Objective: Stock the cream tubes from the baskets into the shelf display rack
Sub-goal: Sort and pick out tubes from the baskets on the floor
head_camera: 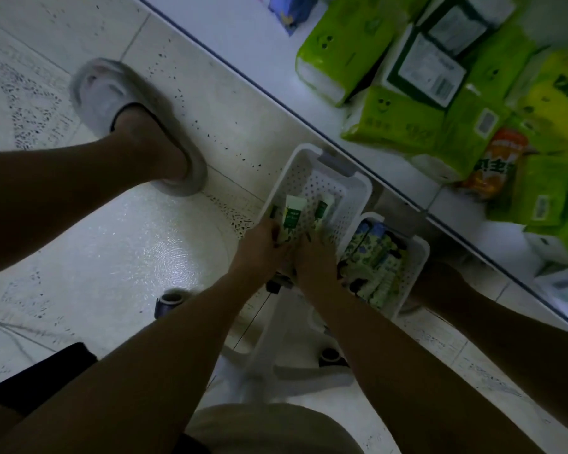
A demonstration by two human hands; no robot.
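Tubes [292, 214] stick up from both hands' [261, 247] grip.

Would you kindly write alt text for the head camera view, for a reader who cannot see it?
Seen from above, a person's left hand and right hand gather cream tubes in a white basket on a tiled floor. A second basket beside it holds more tubes, and green packs fill the low shelf behind.

pale tiled floor [118, 257], two white baskets [358, 188] [413, 257], slippered foot [112, 103]
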